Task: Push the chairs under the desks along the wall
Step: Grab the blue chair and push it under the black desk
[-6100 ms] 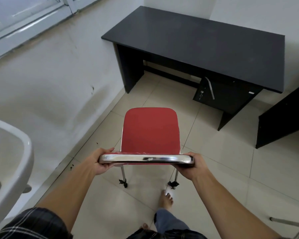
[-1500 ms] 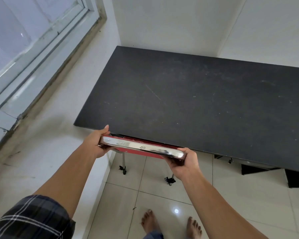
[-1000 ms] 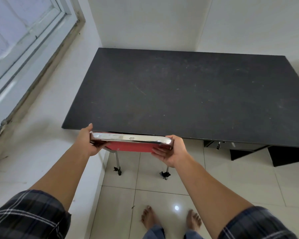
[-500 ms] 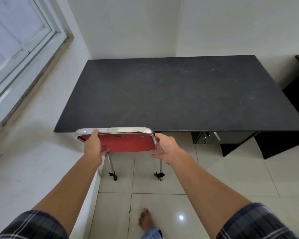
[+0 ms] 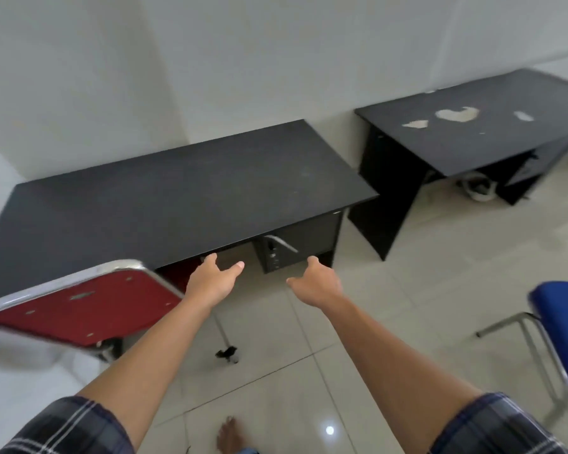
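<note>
Both hands, left hand (image 5: pixel 212 281) and right hand (image 5: pixel 318 283), hang spread and empty. The red chair (image 5: pixel 86 306) sits left of them, tucked under the black desk (image 5: pixel 164 198); a blue chair (image 5: pixel 561 326) stands to their right.

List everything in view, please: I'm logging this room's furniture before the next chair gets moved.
Red padded chair with chrome frame: one, red, lower left, seat tucked under the near desk.
Near black rectangular desk: one, black, centre left, in the corner of the white walls.
Far black desk with chipped top: one, black with pale patches, upper right along the wall.
Blue padded chair with metal legs: one, blue, right edge, out on the tiled floor.
White object under the far desk: one, too blurred to identify.
Left hand: open, empty.
Right hand: open, empty.
Bare foot: one, bottom centre.
</note>
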Tool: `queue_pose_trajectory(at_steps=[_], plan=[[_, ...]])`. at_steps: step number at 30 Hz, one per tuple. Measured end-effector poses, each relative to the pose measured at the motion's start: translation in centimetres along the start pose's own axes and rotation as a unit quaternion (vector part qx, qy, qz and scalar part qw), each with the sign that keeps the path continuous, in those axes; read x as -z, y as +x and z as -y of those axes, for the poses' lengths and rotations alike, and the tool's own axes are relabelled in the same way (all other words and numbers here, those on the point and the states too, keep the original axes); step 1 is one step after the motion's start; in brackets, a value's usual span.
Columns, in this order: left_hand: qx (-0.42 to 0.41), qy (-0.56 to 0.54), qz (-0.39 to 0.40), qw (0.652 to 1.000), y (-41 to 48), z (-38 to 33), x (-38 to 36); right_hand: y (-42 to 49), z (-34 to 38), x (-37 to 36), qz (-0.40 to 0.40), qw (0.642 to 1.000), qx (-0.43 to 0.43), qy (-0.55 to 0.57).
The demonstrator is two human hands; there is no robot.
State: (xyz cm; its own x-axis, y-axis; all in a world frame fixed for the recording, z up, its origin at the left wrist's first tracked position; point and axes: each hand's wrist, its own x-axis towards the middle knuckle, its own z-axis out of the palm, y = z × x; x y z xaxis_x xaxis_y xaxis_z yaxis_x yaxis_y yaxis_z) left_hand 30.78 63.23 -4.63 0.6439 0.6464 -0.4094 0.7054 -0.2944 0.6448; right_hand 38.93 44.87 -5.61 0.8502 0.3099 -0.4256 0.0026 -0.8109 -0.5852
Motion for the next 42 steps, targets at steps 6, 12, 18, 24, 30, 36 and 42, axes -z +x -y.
queue_pose_trajectory(at_steps=[6, 12, 18, 24, 30, 36, 42], plan=[[-0.135, 0.136, 0.064, 0.979, -4.2, -10.2, -10.6, -1.7, -11.0, 9.5, -0.097, 0.993, -0.072, -0.003], [-0.258, 0.222, 0.136, 0.93, -6.9, -19.9, -21.6, -2.8, -21.6, 17.7, -0.165, 0.972, -0.165, 0.032], [-0.34, 0.25, 0.21, 0.882, -8.5, -29.0, -33.6, -2.9, -31.8, 24.9, -0.217, 0.939, -0.264, 0.05], [-0.421, 0.3, 0.285, 0.807, -13.3, -36.8, -44.7, -4.9, -40.6, 31.7, -0.273, 0.892, -0.347, 0.1], [-0.501, 0.314, 0.35, 0.726, -21.2, -42.4, -53.9, -10.4, -48.5, 36.8, -0.331, 0.839, -0.414, 0.125], [-0.528, 0.323, 0.391, 0.681, -29.8, -44.1, -62.0, -16.0, -56.7, 41.1, -0.387, 0.804, -0.436, 0.115], [-0.51, 0.314, 0.416, 0.684, -38.8, -42.3, -68.6, -20.4, -65.6, 45.0, -0.382, 0.827, -0.408, 0.058]])
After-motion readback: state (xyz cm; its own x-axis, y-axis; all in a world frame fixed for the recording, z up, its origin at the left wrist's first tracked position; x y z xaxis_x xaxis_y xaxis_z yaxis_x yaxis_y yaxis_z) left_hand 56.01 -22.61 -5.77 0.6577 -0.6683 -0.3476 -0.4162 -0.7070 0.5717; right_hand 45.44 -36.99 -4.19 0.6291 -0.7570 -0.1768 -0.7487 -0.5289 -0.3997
